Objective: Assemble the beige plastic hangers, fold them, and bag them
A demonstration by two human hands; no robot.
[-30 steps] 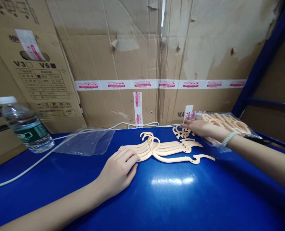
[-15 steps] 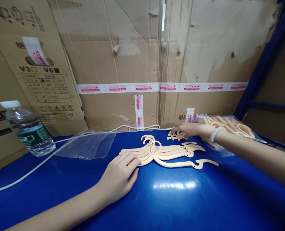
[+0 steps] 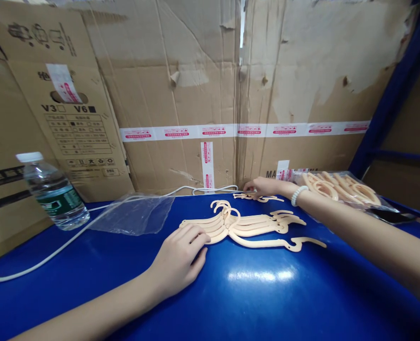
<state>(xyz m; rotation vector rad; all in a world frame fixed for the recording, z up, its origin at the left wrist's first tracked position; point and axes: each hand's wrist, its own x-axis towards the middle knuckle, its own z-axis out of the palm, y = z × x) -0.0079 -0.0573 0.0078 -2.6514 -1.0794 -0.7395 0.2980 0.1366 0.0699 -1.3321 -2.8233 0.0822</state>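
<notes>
Several cream plastic folding hangers (image 3: 255, 222) lie overlapped on the blue tabletop, their hooks bunched at the middle. One front arm (image 3: 259, 243) sticks out to the right, apart from the others. My left hand (image 3: 184, 248) rests over the left ends of these hangers, fingers laid across them and thumb apart. Farther back, my right hand (image 3: 257, 185), wearing a pale beaded bracelet, has its fingers bent down onto a smaller group of cream hanger pieces (image 3: 264, 198). Its fingertips are partly hidden there.
A clear bag of cream hangers (image 3: 341, 187) lies at the back right. On the left are a water bottle (image 3: 58, 199), an empty plastic bag (image 3: 135, 215) and a white cable (image 3: 35, 269). Cardboard (image 3: 181, 104) walls the back; a blue frame post (image 3: 390, 94) rises at right.
My right hand has moved left along the back, and the small hanger pieces under it have shifted left and spread out. My left hand stays on the hangers. The view has shifted slightly.
</notes>
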